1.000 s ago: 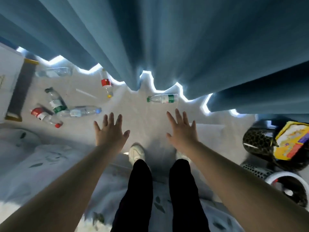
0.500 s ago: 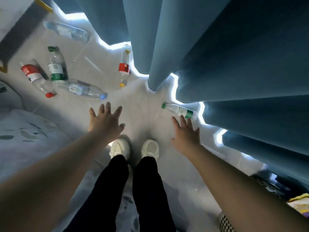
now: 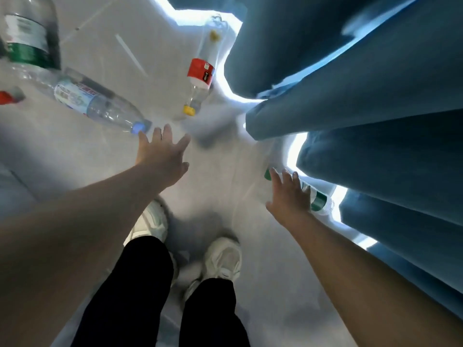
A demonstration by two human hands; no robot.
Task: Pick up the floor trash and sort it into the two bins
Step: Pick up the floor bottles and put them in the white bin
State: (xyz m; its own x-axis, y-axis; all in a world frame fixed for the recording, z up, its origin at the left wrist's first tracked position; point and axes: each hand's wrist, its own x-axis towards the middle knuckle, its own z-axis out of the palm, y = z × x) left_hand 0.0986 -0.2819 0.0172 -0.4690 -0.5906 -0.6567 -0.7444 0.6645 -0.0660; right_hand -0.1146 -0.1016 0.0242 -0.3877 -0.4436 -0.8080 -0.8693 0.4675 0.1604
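Several plastic bottles lie on the pale floor. My right hand is spread flat over a clear bottle with a green cap and green label by the curtain's hem; its fingers are straight and I cannot tell if they touch it. My left hand is open, fingers extended, just short of the blue cap of a clear bottle. A bottle with a red label and yellow cap lies beyond. A green-labelled bottle and a red cap sit at the left edge. No bin is in view.
Heavy blue curtains hang along the right, their folds reaching the floor beside the green-capped bottle. My two white shoes stand on the pale floor below my hands.
I have bent much lower; the bottles loom larger. My right hand moved forward over the green-capped bottle. My left hand reached toward the blue-capped bottle.
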